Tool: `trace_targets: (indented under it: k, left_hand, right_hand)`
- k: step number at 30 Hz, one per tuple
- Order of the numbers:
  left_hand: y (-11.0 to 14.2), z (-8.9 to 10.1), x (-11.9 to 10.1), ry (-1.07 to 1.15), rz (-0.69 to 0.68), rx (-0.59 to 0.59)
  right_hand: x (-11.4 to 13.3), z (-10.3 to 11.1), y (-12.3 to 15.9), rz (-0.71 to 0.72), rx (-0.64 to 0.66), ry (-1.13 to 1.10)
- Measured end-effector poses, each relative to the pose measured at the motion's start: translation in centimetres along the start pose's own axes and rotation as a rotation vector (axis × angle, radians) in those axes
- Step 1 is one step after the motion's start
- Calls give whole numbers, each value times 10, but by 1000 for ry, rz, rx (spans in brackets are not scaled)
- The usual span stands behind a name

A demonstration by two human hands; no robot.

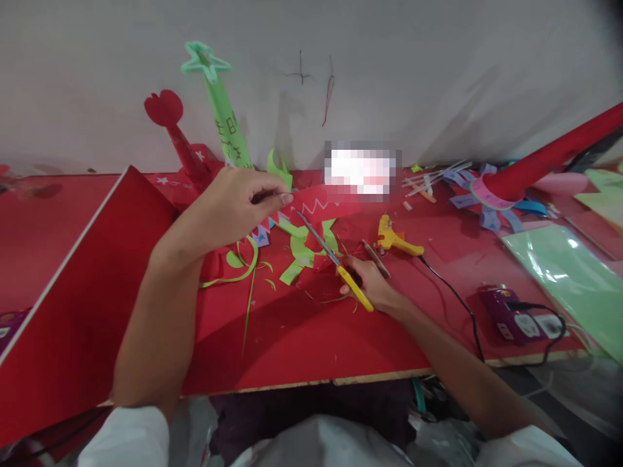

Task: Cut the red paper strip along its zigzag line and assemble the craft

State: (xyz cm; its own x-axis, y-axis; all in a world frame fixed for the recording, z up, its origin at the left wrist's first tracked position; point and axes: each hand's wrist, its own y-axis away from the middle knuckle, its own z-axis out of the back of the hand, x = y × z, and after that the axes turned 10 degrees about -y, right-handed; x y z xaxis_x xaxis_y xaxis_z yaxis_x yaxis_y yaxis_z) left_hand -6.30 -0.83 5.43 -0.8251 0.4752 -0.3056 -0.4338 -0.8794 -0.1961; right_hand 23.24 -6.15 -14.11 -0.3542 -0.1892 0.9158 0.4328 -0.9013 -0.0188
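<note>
My left hand (248, 201) pinches the upper edge of a red paper strip (318, 204) that has a pale zigzag line drawn along it. In my right hand (370, 282) is a pair of yellow-handled scissors (353, 285), its blades pointing up and left toward the strip's lower edge near my left fingertips. Whether the blades touch the paper I cannot tell. Below the strip, a green paper cutout (299, 250) with tabs lies on the red table, among thin green offcuts (253, 266). A blurred white patch hides what lies beyond the strip's right end.
A yellow glue gun (399, 240) lies right of the scissors, its black cord trailing toward a purple power strip (516, 318). Paper tubes in green (226, 126) and red (182, 149) stand behind my left hand. A large red board (82, 311) leans at left; a green plastic-covered sheet (564, 279) lies right.
</note>
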Motion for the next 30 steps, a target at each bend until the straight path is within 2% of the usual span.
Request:
trace_targets:
  k: [10, 30]
  left_hand:
    - [-1, -5, 0, -6, -22, -1]
    - [-2, -6, 4, -4, -58, 11]
  right_hand:
    - [0, 0, -2, 51, -6, 40]
    - [-9, 0, -5, 125, -152, 157]
